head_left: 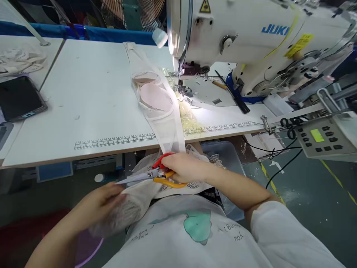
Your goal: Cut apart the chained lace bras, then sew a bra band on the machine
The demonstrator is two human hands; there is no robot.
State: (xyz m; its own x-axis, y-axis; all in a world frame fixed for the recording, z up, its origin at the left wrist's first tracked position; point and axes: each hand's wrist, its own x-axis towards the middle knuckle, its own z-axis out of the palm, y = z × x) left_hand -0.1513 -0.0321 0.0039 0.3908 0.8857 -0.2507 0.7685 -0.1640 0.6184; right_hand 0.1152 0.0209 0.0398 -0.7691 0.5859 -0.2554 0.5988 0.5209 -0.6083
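My right hand is closed around scissors with red and orange handles, their blades pointing left, just below the table's front edge. My left hand, blurred by motion, grips a bundle of pale fabric in my lap, close under the blade tips. A sheer white fabric strip runs from my lap up over the table edge to the needle area of the white sewing machine. Pink padded cups lie within the strip on the table.
The white worktable has a printed ruler along its front edge. A dark phone lies at the far left. A control panel hangs at the right with black scissors beside it. A clear plastic bin stands under the table.
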